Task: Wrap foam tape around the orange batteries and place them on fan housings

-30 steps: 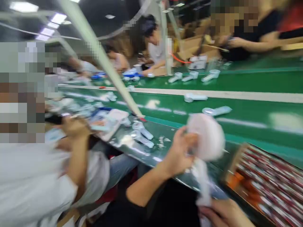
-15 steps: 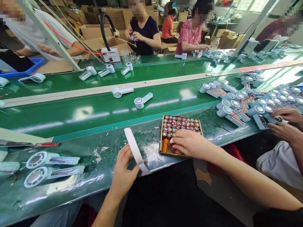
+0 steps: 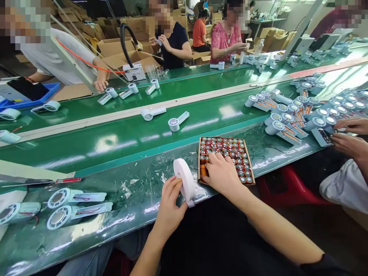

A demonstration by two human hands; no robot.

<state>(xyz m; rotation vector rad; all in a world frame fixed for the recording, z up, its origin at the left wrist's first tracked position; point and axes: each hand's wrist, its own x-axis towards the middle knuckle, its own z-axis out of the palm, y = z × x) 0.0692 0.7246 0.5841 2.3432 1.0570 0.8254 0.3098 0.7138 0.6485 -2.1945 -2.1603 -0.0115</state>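
My left hand (image 3: 169, 207) grips a white roll of tape (image 3: 184, 179), held upright on edge just above the green bench top. My right hand (image 3: 222, 174) rests on the near left corner of a shallow cardboard box of batteries (image 3: 246, 173), fingers curled down among the red-topped cells; whether it holds one is hidden. The box lies on the bench edge just right of the tape roll.
Three white fan housings (image 3: 73, 198) with wires lie at the near left. Two more fan units (image 3: 176, 122) ride the green conveyor belt (image 3: 115, 138). A heap of fan units (image 3: 299, 119) sits at the right by a co-worker's hands (image 3: 349, 140). Other people work across the belt.
The view swung from a blurred leftward look to the bench. Over the last half second my left hand turned the tape roll more upright and nearer the box; my right hand stayed on the batteries.
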